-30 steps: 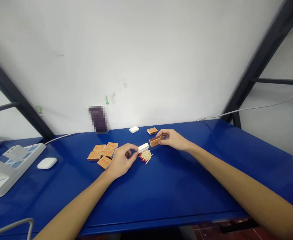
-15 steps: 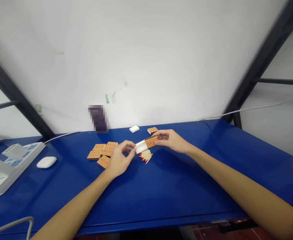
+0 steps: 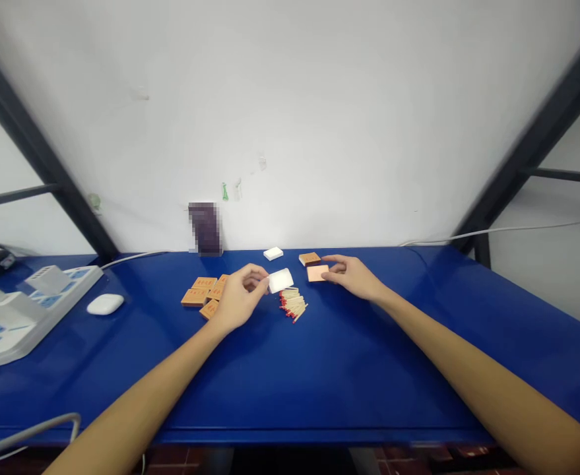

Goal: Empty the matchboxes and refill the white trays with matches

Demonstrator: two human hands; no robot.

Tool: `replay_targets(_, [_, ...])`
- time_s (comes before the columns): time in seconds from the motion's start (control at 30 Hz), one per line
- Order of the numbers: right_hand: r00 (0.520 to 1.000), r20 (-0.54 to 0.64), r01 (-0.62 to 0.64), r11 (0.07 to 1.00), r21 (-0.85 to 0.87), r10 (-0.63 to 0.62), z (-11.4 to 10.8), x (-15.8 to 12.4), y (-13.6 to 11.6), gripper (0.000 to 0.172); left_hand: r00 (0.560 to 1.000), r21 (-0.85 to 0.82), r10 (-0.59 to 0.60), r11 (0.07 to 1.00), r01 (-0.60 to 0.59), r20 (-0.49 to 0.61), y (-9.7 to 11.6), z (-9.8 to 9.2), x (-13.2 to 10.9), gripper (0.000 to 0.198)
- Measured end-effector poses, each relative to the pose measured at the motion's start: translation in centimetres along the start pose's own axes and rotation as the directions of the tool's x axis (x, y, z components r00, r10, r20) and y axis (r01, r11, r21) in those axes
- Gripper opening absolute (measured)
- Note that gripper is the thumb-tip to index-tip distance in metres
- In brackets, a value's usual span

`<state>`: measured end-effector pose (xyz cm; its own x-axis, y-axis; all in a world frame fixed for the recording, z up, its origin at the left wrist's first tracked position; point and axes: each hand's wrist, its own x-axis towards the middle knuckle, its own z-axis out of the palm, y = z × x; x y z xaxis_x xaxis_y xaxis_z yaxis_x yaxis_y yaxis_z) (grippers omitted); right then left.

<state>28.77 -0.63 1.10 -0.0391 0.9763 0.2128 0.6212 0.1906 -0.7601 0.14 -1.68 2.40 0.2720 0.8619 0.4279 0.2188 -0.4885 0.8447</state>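
Note:
My left hand (image 3: 243, 293) pinches a white matchbox tray (image 3: 281, 281) by its left end, just above a small pile of red-tipped matches (image 3: 293, 303). To the right, my right hand (image 3: 352, 274) has its fingers on the orange matchbox sleeve (image 3: 316, 273), which is apart from the tray. Behind that sleeve lies another matchbox sleeve (image 3: 309, 258), and a second white tray (image 3: 273, 253) rests near the wall. Several orange matchboxes (image 3: 195, 297) are grouped left of my left hand, which partly hides them.
On the left of the blue table (image 3: 280, 376) are a white rounded case (image 3: 105, 304) and a power strip (image 3: 32, 330) with plugs in it. A blurred dark object (image 3: 205, 228) leans on the wall. Dark metal posts stand at both sides.
The tray has come fully out of the sleeve. My right hand has drawn the sleeve rightward, while my left keeps the tray over the matches. The view has shifted slightly.

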Motion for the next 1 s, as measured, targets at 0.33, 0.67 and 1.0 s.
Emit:
replay_targets(0.33, [0.971,-0.109,0.178,0.946,-0.269,-0.214,1.0,-0.1,1.2,0.026,0.981,0.453,-0.117,0.891,0.034,0.155,-1.7,-1.4,8.2,0.015])
replay_targets(0.67, [0.944,-0.076,0.231,0.809,-0.54,-0.321,2.0,-0.4,-0.1,0.031,0.989,0.762,-0.01,0.638,-0.109,0.149,-0.5,-5.4,5.4,0.029])
replay_targets(1.0, [0.951,-0.114,0.208,0.869,-0.449,-0.287,2.6,-0.7,-0.3,0.024,0.927,0.794,-0.071,0.542,-0.275,0.369,-1.8,-9.9,2.0,0.038])
